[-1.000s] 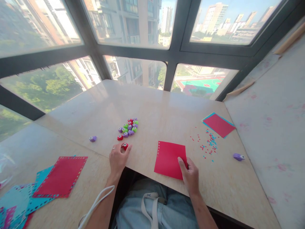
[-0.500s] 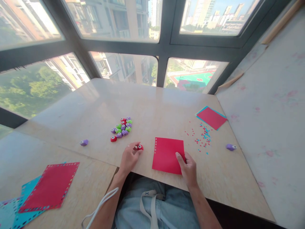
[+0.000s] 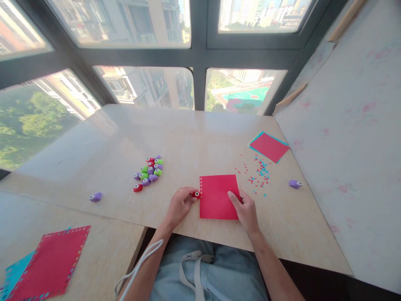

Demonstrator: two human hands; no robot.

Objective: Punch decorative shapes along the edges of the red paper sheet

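Observation:
My left hand pinches a small red craft punch whose front meets the left edge of a red sheet of paper. A short row of punched holes runs down that edge from the top corner, ending by the punch. On the sheet's right side, my right hand grips it with the thumb on top and the fingers underneath. Left of my hands sits a cluster of small purple, green and red punches, with one more red punch at its near end.
Red and blue paper bits are scattered to the right, below a stack of uncut sheets. Single purple punches lie at far left and far right. Hole-edged red and blue sheets overlap at lower left. Windows and a wall bound the table.
My left hand has moved right, bringing the red punch from beside the paper to its left edge. My right hand keeps its grip on the sheet. The camera view has shifted slightly.

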